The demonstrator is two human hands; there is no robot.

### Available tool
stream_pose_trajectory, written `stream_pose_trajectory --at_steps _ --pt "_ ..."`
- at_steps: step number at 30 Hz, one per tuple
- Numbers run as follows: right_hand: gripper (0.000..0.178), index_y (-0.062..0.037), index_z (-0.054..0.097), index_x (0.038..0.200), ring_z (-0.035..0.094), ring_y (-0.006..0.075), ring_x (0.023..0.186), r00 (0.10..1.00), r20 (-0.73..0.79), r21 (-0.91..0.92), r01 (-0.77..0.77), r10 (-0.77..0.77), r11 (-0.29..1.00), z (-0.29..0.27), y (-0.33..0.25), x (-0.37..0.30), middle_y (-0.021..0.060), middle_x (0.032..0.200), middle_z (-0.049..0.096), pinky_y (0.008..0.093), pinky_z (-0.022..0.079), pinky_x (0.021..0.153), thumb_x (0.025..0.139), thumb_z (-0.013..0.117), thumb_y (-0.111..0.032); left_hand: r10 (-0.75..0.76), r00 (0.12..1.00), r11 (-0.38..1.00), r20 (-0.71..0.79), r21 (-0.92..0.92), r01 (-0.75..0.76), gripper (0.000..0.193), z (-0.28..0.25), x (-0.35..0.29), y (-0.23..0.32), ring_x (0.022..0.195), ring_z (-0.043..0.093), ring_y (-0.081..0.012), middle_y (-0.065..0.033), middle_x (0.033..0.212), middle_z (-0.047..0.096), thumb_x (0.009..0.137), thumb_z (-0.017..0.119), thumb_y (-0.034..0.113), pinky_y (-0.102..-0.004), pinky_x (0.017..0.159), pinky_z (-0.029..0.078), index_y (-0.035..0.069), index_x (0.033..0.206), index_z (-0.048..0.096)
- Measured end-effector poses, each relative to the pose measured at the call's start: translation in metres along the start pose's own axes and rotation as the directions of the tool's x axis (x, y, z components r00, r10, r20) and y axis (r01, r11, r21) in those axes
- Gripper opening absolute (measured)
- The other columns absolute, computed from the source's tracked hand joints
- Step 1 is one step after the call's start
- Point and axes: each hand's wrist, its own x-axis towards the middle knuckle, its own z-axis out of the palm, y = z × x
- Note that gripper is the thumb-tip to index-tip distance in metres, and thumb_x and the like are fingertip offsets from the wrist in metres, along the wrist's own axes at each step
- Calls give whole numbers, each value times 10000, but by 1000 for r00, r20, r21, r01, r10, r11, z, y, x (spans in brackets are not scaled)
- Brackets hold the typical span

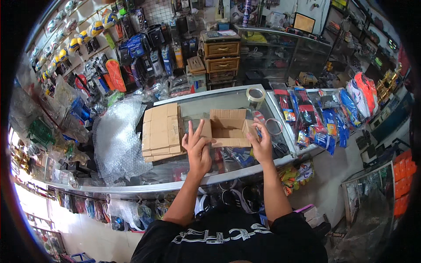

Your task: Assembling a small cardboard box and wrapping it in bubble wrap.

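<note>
A small brown cardboard box [228,127] sits open on the glass counter, its flaps spread outward and its inside plain and empty, with its near flap lying flat toward the person and its far flap raised.

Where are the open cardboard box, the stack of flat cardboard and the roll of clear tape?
open cardboard box [228,125]: head view, inner back wall.
stack of flat cardboard [161,131]: head view, top sheet.
roll of clear tape [255,94]: head view, ring's rim.

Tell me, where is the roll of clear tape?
In the head view, the roll of clear tape stands on the glass counter, beyond and slightly right of the open cardboard box, near the counter's far edge.
</note>
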Motion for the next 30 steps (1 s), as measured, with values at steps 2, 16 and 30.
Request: stream_pose_trajectory --at_steps 2,16,30 --pt "443 -24 638 1314 555 339 1472 998 -14 -21 68 -69 997 -5 -10 4 218 1623 544 472 494 1151 979 830 -242 74 996 997 -49 35 -73 241 -3 8 15 1643 347 -459 -158 1626 611 870 593 -113 -528 1253 191 62 952 737" --pt "327 -41 697 1273 683 225 1264 988 -155 40 -20 26 999 -134 -48 -1 121 1409 690 362 572 958 969 807 -89 227 922 905 315 -419 -79 187 123 54 142 1398 612 -402 -149 1387 725 904 609 -56 -503 1191 412 42 999 737" --pt "351 -22 705 1274 711 226 1086 974 -172 -207 -181 146 961 -264 5 31 107 1232 749 369 573 867 957 813 -127 -63 724 633 687 -533 561 468 339 65 129 1198 657 -245 -121 1326 656 972 736 43 -389 1050 531 40 1408 567"
